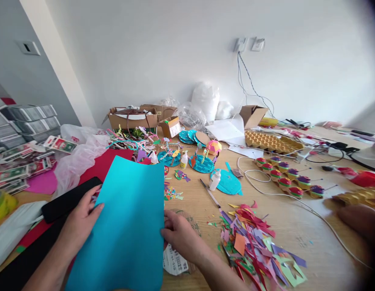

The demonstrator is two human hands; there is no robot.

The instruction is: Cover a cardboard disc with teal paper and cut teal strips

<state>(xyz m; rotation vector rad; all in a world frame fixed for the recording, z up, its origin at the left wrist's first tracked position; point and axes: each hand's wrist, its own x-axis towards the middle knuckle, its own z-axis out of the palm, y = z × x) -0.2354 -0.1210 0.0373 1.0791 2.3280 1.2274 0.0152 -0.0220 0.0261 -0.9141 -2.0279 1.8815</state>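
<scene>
Between my hands is a large turquoise sheet of paper, raised above the wooden table. My left hand pinches its left edge, thumb on top. Along the opposite edge, my right hand grips with its thumb on the front and the fingers curled behind, partly hidden. Under my right wrist lies a round cardboard piece with a printed label. A black case rests just behind my left hand. Red sheets lie beyond the turquoise one.
Paper scraps and red-handled scissors lie at right. Glue bottles stand among turquoise discs. A white cable crosses the table past painted egg-carton cups. Another person's blurred hand is at the right edge.
</scene>
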